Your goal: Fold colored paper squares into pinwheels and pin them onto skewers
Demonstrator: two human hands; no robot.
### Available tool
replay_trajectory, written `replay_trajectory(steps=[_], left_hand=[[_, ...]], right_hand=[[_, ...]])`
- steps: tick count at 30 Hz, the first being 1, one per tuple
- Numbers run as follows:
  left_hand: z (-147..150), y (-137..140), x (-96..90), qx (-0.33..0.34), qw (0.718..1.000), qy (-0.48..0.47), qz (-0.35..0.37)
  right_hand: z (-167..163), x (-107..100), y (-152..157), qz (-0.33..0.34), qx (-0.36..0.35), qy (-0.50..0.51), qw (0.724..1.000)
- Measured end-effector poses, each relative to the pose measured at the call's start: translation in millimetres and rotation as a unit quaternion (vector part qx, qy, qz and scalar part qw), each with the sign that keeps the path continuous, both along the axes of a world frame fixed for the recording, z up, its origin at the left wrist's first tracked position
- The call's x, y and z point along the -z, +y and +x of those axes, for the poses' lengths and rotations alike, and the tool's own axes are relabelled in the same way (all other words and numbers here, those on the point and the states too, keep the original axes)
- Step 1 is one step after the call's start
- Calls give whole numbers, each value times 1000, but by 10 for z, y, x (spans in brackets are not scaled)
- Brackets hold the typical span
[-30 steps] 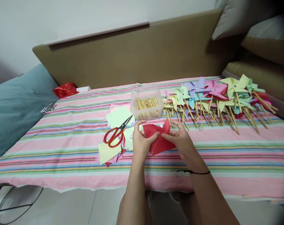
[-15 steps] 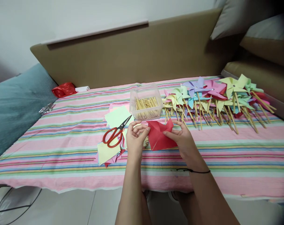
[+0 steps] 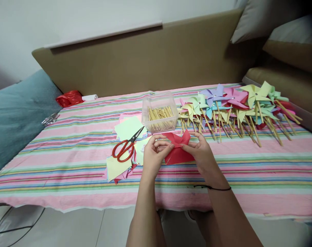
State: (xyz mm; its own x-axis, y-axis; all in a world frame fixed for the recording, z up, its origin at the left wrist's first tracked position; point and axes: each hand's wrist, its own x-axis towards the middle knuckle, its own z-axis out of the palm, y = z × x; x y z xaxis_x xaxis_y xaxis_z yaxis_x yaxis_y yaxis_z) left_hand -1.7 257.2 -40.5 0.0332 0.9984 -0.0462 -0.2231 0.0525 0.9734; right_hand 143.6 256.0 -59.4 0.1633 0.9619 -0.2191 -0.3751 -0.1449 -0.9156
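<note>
Between my hands is a red paper pinwheel point(image 3: 177, 157), its upper corners curled in toward the middle. My left hand point(image 3: 157, 153) pinches a corner of the paper close to the center. On the right side, my right hand point(image 3: 198, 151) grips the folded part, thumb at the middle and fingers behind. Just left of my left hand lie red-handled scissors point(image 3: 125, 150) on loose paper squares point(image 3: 118, 168). A clear plastic box point(image 3: 159, 127) of short wooden sticks point(image 3: 159, 112) stands beyond the pinwheel.
Several finished pinwheels point(image 3: 256, 93) on sticks lie in a heap at the right. More pastel sheets point(image 3: 130, 126) are left of the box. A red plastic bag point(image 3: 69, 98), a white roll point(image 3: 90, 97) and a teal cushion point(image 3: 19, 116) are at the left on the striped cloth point(image 3: 68, 161).
My left hand has moved right, bringing a corner of the red paper in to the center beside my right thumb. My right hand stays almost in place.
</note>
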Motion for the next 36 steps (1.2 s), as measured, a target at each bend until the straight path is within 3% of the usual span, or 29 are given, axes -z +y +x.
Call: replay_trajectory(steps=[8,13,18,23,36], left_hand=[[26,42,52,-38,997,56,42],[51,59,131,-78,997,0,12],[32,51,187,-66,995,-30,-75],[24,28,151,-26,991,-58,-115],[49,4,51,-13,996,-35,-85]], right_hand=[[-14,2,-7,18,-23,2,1000],[-12,1,-15,28,-27,7,999],[12,-13,-15,31,-43,-4,999],[17,-8,-12,25,-58,-12,998],[-6,46,-3,8,-25,-5,1000]])
